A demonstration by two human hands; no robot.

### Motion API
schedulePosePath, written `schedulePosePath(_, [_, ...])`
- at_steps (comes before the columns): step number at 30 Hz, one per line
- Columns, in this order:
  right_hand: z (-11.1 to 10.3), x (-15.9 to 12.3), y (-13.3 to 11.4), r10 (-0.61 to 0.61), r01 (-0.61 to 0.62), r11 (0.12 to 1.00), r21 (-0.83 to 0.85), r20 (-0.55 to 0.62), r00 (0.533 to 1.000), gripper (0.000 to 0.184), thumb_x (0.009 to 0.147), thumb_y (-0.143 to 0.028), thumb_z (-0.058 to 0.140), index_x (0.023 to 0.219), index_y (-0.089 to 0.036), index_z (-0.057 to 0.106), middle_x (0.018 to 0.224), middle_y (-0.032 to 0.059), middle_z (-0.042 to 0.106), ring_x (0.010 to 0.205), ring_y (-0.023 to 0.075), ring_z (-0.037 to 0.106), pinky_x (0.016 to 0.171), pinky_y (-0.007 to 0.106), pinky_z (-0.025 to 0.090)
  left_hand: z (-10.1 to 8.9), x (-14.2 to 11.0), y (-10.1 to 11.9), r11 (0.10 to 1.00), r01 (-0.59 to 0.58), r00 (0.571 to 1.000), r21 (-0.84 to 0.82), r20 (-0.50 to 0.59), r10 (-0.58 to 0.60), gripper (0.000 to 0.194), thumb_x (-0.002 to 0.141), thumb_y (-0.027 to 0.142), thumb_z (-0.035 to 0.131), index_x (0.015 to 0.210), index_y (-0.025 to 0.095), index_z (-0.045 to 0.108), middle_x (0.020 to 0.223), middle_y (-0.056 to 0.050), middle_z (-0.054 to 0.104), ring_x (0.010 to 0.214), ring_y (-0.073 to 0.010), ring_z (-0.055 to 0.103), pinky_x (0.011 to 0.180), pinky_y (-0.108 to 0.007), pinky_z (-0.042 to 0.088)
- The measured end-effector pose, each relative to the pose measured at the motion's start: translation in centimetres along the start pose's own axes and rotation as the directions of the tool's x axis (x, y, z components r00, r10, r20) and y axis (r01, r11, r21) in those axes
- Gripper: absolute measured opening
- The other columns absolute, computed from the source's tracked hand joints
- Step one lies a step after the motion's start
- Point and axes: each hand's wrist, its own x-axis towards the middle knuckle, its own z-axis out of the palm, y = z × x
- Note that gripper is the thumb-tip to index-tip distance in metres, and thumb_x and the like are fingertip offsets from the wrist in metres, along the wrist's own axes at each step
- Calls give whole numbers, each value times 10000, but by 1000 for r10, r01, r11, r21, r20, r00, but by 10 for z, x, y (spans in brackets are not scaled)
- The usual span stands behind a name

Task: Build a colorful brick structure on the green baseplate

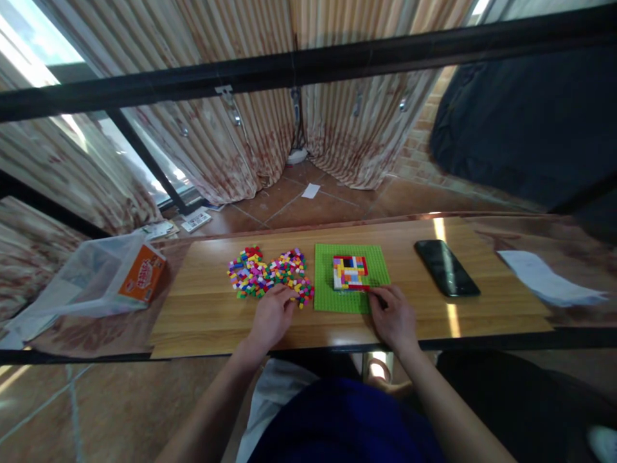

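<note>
My left hand (274,315) is at the near right part of a loose pile of small coloured toy bricks (250,273). Its fingers are bent and drawn together at the bricks; what is between them, if anything, is too small to make out. A green studded baseplate (325,299) lies right of the pile. On it sits a low, multicoloured brick build (350,272), roughly square, with a dark gap near its far side. My right hand (394,315) rests over the plate's near right corner, thumb and finger pinched on the end of a red brick (359,287) along the build's near edge.
A black phone (447,268) lies on the wooden board (207,328) to the right, with white papers (549,278) beyond it. At the left stands a translucent plastic box (96,276) with an orange label. A dark metal rail (270,71) crosses before the curtains.
</note>
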Motion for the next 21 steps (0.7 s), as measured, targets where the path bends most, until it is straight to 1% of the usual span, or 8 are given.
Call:
schedulePosePath(3, [0, 0, 0, -2, 2, 1000, 4, -5, 1000, 207, 881, -292, 518, 850, -183, 691, 905, 71, 651, 815, 198, 617, 720, 323, 496, 3, 1, -2, 995, -34, 999, 89, -13, 35, 210, 835, 111, 522, 932, 194, 689, 974, -59, 642, 913, -193, 597, 828, -317, 480])
schedulePosePath(8, [-1, 0, -3, 6, -6, 1000, -6, 1, 1000, 210, 883, -290, 508, 851, -187, 689, 909, 68, 649, 824, 196, 613, 731, 323, 494, 7, 2, -1, 987, -50, 997, 151, -45, 57, 174, 845, 145, 540, 943, 200, 672, 977, -55, 632, 955, -210, 579, 875, -340, 478])
schedulePosePath(13, [0, 0, -1, 2, -2, 1000, -5, -7, 1000, 211, 883, -301, 511, 849, -190, 687, 916, 71, 648, 832, 200, 613, 741, 334, 497, 12, 2, 1, 983, -40, 996, 181, -68, 53, 158, 862, 160, 523, 925, 205, 660, 982, -57, 621, 942, -204, 574, 872, -342, 479])
schedulePosePath(16, [1, 0, 1, -9, 9, 1000, 8, -7, 1000, 207, 879, -299, 513, 846, -191, 686, 918, 74, 647, 828, 200, 612, 744, 338, 500, 11, 3, 1, 979, -34, 997, 201, -57, 46, 140, 868, 160, 507, 871, 192, 642, 948, -64, 617, 931, -213, 572, 858, -349, 480])
schedulePosePath(21, [1, 0, 0, 6, -6, 1000, 15, -4, 1000, 205, 881, -296, 511, 851, -197, 687, 920, 71, 648, 835, 203, 613, 738, 338, 498, 7, 3, -1, 983, -13, 994, 184, -101, 32, 99, 851, 150, 510, 862, 183, 603, 938, -67, 620, 922, -216, 581, 848, -347, 474])
